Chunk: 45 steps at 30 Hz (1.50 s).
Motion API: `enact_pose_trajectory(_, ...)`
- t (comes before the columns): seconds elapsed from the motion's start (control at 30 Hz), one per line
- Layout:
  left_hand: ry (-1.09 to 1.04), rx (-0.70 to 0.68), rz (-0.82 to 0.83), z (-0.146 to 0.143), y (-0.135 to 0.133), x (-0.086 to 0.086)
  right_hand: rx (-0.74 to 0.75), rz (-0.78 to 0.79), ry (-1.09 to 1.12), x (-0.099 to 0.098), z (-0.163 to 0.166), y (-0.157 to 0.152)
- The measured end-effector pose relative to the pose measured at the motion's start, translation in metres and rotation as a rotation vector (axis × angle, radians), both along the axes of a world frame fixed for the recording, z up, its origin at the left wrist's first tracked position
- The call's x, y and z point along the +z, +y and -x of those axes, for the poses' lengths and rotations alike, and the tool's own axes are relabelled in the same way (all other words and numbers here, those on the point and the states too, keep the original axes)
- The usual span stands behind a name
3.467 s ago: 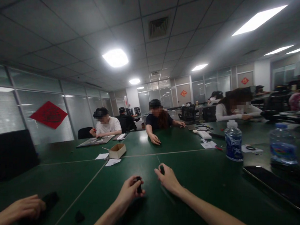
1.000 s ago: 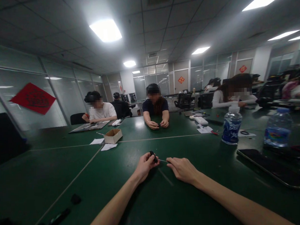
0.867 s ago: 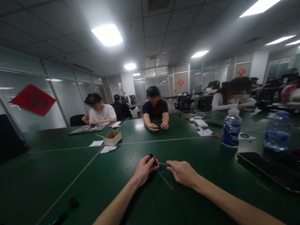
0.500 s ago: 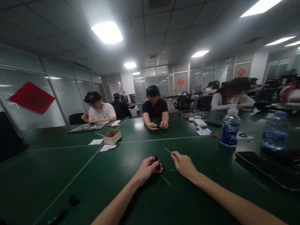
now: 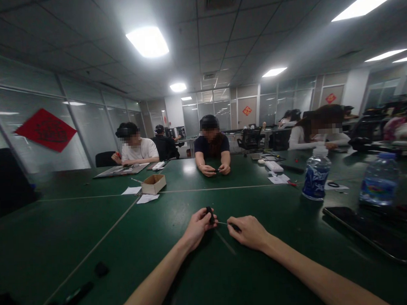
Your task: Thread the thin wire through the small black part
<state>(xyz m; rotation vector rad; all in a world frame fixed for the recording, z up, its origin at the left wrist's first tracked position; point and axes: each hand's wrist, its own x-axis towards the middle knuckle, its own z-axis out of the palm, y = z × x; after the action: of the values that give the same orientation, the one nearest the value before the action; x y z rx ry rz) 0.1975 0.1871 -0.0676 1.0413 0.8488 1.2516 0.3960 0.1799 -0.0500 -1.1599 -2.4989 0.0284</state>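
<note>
The left hand (image 5: 197, 226) rests on the dark green tabletop (image 5: 133, 245), its grip closed around a small black part (image 5: 210, 214), rounded and matte, pinched between thumb and fingertips so that only its top shows. The right hand (image 5: 249, 232) lies just beside it, fingers curled shut on a thin tool (image 5: 228, 224): a fine metal shaft with a dark handle end lost in the fist. The shaft runs level toward the part, and its tip meets it or stops just short; which one cannot be told. Both bare forearms lie along the tabletop.

The tabletop is smooth and faintly glossy, crossed by pale straight seams. Beyond the part, to the left, stands a small open cardboard box (image 5: 153, 184) with white paper slips (image 5: 146, 198) next to it. Right of the part, well apart, are two clear plastic bottles: a blue-labelled bottle (image 5: 315, 176) with a white cap, and farther right a second bottle (image 5: 379, 180) with a blue cap. Nearer than these lies a flat dark tray (image 5: 372, 234) with a thin rim. Left of the part and close to the camera sit small black pieces (image 5: 101, 269) of blurred shape. Across the tabletop from the part, a person in a dark shirt (image 5: 212, 147) has both hands together on the surface.
</note>
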Motion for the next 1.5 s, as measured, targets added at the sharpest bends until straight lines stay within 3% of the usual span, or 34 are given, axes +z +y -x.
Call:
enact_pose_trajectory(0.43, 0.116, 0.025, -0.074, 0.0001, 0.0035, -0.0042, -0.011, -0.015, -0.142, 0.0062, 0.0004, -0.0057)
enact_pose_trajectory(0.8, 0.177, 0.014, -0.119, -0.0021, 0.0017, 0.001, -0.052, 0.082, -0.037, 0.0035, -0.0006, -0.0035)
enact_pose_trajectory(1.5, 0.147, 0.022, -0.137, -0.0021, 0.0061, -0.0019, -0.157, 0.048, -0.073, 0.0079, 0.0018, -0.01)
